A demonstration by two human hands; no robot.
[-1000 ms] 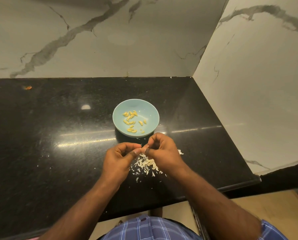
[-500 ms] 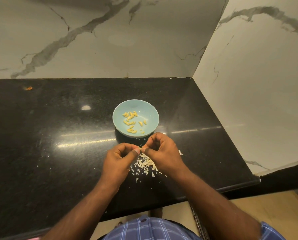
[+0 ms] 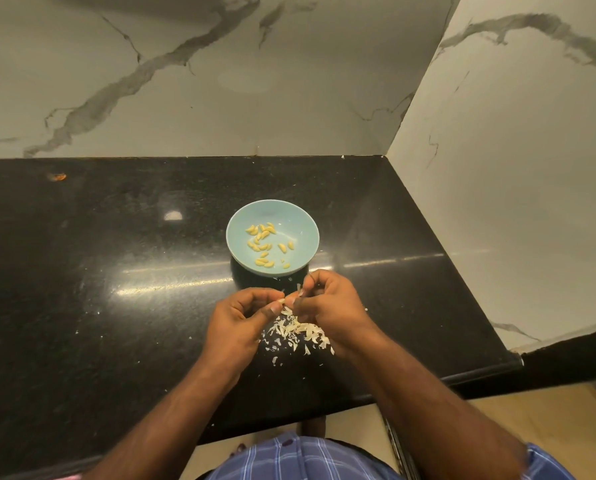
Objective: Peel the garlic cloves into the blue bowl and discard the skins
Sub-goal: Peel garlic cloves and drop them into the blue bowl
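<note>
A blue bowl [image 3: 303,220] stands on the black counter and holds several peeled yellow garlic cloves [image 3: 262,244]. Just in front of it my left hand [image 3: 237,323] and my right hand [image 3: 331,306] meet, fingers curled. Between the fingertips they pinch a small garlic clove [image 3: 282,301]. A thin strip of skin [image 3: 299,289] sticks up from my right fingers. Below the hands lies a pile of pale garlic skins [image 3: 298,332] on the counter.
The black granite counter [image 3: 99,271] ends at marble walls behind and on the right. Its front edge runs under my forearms. A small orange speck [image 3: 58,176] lies at the far left. Tiny skin flakes are scattered around the pile.
The hands have stayed in place over the skin pile. My right fingers have worked at the clove, and a strip of skin now stands up from them.
</note>
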